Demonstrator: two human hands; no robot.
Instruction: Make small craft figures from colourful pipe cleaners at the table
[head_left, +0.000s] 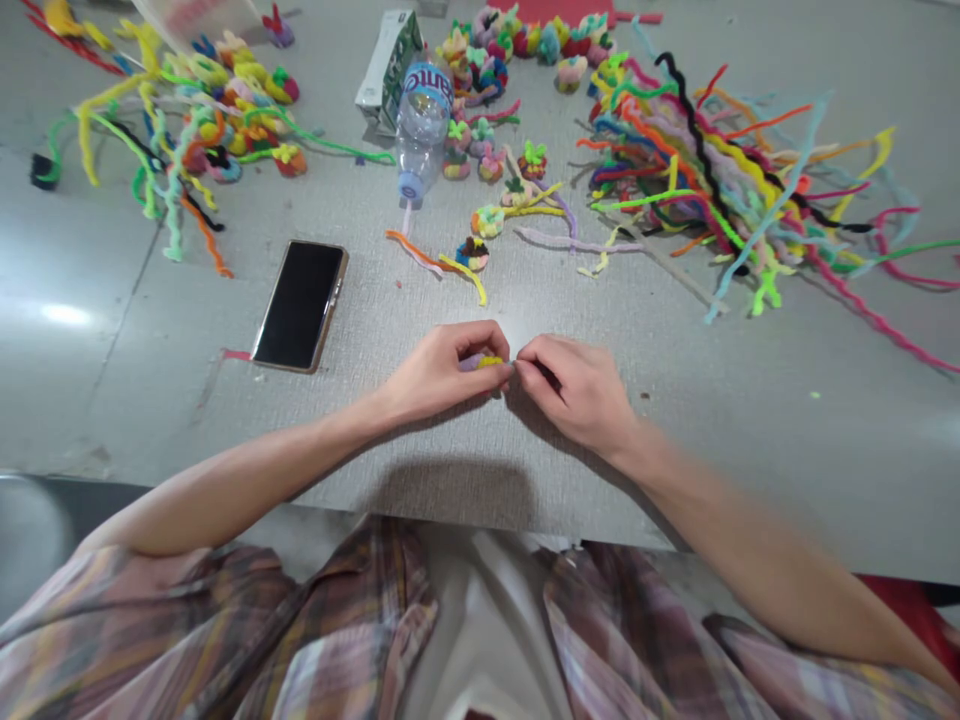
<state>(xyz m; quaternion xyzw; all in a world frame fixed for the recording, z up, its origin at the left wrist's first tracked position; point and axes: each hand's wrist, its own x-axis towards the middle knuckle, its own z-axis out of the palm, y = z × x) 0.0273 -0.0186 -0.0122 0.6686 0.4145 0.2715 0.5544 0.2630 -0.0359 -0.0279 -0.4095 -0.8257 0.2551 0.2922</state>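
Observation:
My left hand (465, 365) is closed around a small purple and yellow piece of coiled pipe cleaner (489, 361), most of it hidden by the fingers. Close beside it, my right hand (574, 385) pinches at the end of that piece, its thumb and forefinger pressed together. A bit of light blue shows between the two sets of fingertips. Both hands rest low over the grey table (300, 425). Beyond them lies a small coiled figure (472, 254) in blue, brown and pink, with an orange and a yellow pipe cleaner next to it.
A phone (300, 305) lies left of my hands. Farther back are a plastic bottle (422, 125) on its side, a carton (386, 75), a heap of loose pipe cleaners (720, 170) at right, and finished coiled figures (525, 40). More tangled pieces (202, 120) lie at back left.

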